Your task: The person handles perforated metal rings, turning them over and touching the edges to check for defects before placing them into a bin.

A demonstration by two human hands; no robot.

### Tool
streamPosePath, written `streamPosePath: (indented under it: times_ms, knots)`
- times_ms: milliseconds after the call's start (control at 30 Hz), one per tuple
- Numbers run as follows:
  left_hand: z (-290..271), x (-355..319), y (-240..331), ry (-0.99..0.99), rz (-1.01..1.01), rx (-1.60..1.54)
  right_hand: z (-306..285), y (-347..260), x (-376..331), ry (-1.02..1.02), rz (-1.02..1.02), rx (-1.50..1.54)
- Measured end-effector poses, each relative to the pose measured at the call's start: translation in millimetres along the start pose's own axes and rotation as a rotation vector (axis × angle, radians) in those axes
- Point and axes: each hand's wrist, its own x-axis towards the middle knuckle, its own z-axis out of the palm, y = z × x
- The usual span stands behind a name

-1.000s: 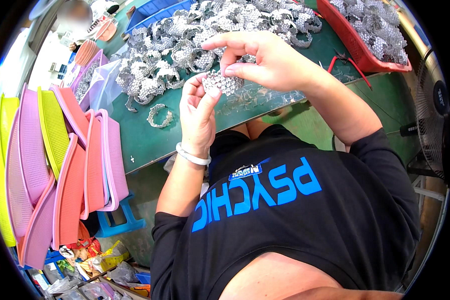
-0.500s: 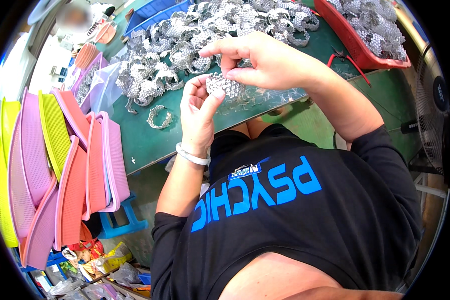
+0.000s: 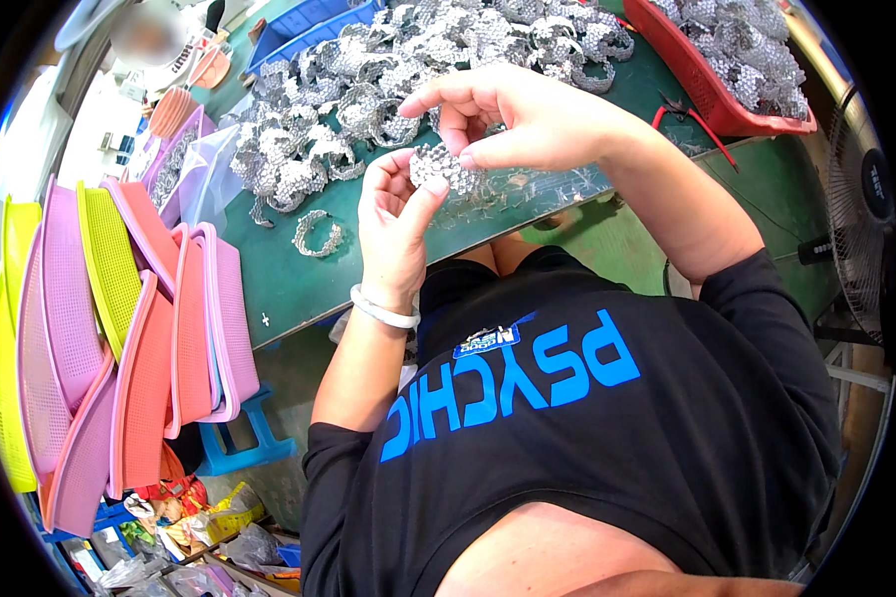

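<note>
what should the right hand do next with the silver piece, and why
I'd probably bring the right hand's index finger down onto the silver piece: the left hand already pinches it, and the right thumb is at its right edge, but that index finger points off above it.

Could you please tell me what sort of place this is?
Probably a workshop or small factory: many similar silvery bands lie heaped on a green worktable, a red basket holds more silvery pieces, and coloured plastic baskets cluster at the left.
</note>
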Motion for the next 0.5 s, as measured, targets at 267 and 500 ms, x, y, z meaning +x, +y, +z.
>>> streamPosePath:
  times_ms: [267,500]
  knots:
    - [1.8,-2.5,1.0,-0.013,0.071,0.025,7.2,5.3,-1.3,0.029,0.029,0.115]
    - [0.9,-3.1,2.9,0.005,0.087,0.060,10.4,3.9,-2.7,0.055,0.051,0.066]
